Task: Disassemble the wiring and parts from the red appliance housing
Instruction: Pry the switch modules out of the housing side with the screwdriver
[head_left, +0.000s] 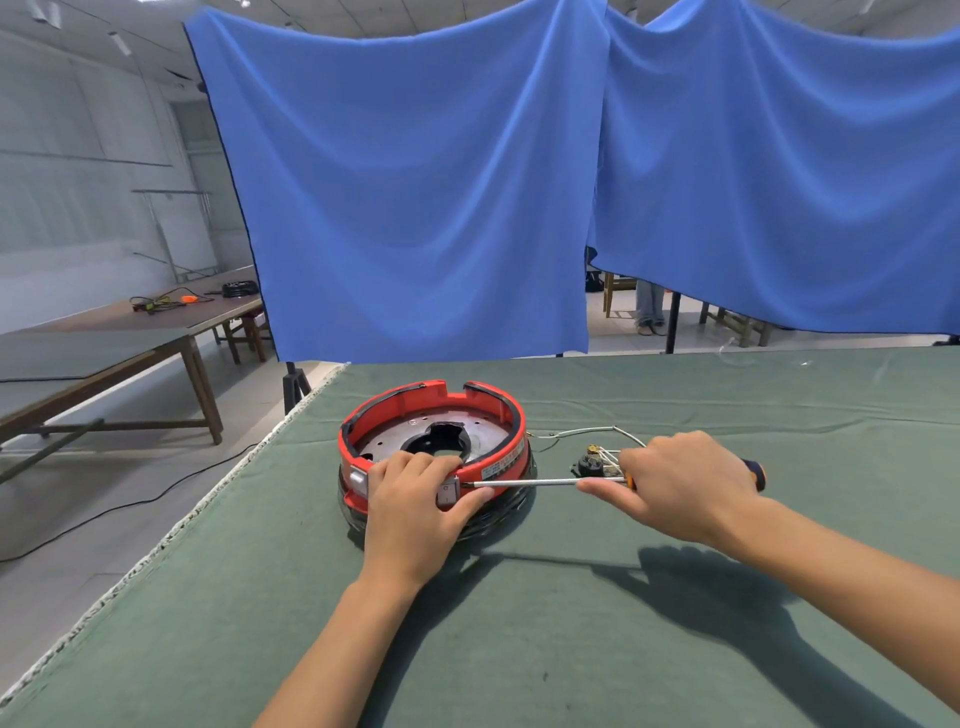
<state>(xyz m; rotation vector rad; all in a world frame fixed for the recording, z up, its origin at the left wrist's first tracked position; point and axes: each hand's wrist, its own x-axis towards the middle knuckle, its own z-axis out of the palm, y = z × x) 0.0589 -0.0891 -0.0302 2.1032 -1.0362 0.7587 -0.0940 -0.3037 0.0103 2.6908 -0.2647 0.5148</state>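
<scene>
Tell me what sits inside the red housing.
Inside the red housing lies a grey metal plate with small holes and a large dark opening at its centre. The left hand covers the plate's near edge, and whatever lies under the plate is hidden.

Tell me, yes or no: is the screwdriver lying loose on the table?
No: the right hand holds the screwdriver, tip at the housing.

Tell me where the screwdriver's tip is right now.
In the head view, the screwdriver tip sits against the red housing near side, just right of the left hand.
</scene>
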